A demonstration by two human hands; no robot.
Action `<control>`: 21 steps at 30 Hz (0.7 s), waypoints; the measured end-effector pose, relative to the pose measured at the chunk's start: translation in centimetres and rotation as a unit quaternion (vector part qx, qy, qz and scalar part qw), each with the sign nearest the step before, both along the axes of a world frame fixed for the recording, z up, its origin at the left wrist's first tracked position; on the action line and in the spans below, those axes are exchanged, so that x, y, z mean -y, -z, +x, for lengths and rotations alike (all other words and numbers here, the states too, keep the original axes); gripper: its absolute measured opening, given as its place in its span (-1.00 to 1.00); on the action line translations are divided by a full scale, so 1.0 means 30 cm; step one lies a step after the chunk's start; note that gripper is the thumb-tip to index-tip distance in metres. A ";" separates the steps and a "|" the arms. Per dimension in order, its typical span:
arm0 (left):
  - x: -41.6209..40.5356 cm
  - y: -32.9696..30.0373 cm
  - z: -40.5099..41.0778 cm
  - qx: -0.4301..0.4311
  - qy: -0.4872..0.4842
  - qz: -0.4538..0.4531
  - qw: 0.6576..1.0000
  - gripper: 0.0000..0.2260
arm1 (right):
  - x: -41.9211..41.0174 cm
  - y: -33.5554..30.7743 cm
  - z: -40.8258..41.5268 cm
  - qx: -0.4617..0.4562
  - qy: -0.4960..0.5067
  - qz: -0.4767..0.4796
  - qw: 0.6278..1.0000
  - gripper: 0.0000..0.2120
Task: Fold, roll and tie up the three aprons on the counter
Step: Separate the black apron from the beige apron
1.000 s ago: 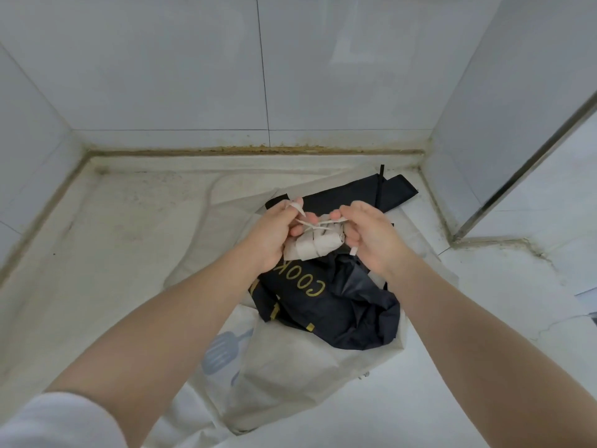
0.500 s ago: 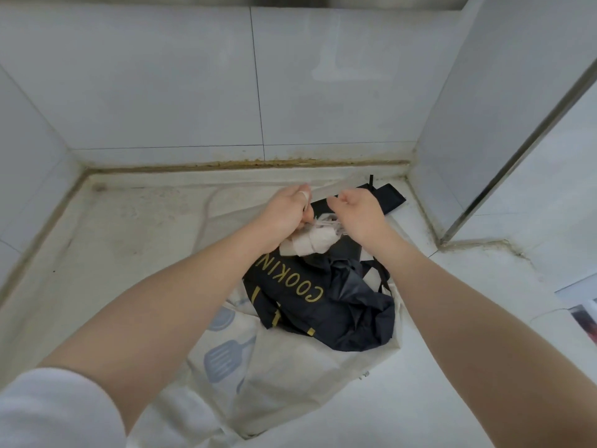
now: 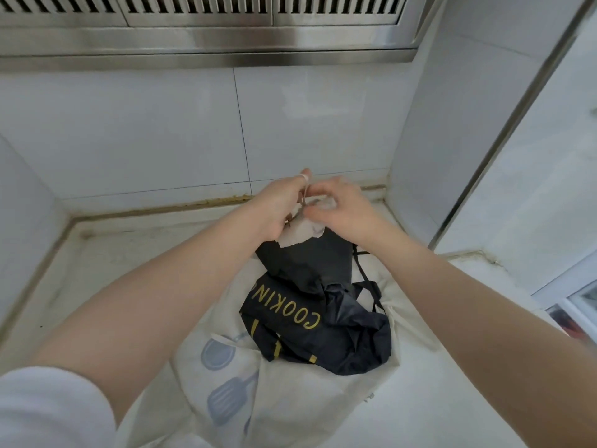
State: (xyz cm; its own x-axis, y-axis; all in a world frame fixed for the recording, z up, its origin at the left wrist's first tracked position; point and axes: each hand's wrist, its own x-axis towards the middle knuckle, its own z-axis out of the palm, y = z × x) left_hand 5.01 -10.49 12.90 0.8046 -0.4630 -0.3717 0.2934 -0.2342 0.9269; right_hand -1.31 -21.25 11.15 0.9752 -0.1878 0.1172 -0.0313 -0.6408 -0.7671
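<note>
A small rolled cream apron [image 3: 298, 232] hangs in the air between both hands, above the counter. My left hand [image 3: 279, 206] pinches its thin tie string, which loops round a raised finger. My right hand [image 3: 339, 206] grips the bundle's right side and pinches the string close to the left hand's fingers. Below them lies a crumpled black apron [image 3: 319, 318] with gold "COOKING" lettering. It rests on a spread cream apron [image 3: 290, 399] printed with blue utensils.
The white marble counter [image 3: 106, 263] sits in a tiled corner, with walls at the back, left and right. A steel range hood [image 3: 206, 30] hangs overhead. A metal-edged panel [image 3: 504, 130] and a window frame stand at the right.
Both hands have lifted the rolled cream apron higher and farther from me. The view has tilted up, so the range hood now shows. The left finger now carries a loop of string.
</note>
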 end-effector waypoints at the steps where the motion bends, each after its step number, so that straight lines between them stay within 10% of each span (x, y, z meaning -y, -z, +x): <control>1: 0.005 -0.024 -0.003 -0.007 0.021 0.009 1.000 -0.72 | -0.005 -0.007 0.009 0.032 0.035 -0.045 0.998 -0.92; 12: 0.112 -0.089 -0.052 -0.019 0.212 -0.144 0.966 -0.71 | 0.152 -0.131 -0.104 0.137 0.208 0.112 0.962 -0.72; 17: 0.265 -0.070 -0.167 0.299 0.266 -0.053 0.915 -0.47 | 0.329 -0.199 -0.182 0.111 0.275 0.389 0.872 -0.77; 21: 0.449 -0.128 -0.274 0.358 0.193 -0.082 0.910 -0.59 | 0.495 -0.240 -0.276 0.129 0.211 0.398 0.883 -0.82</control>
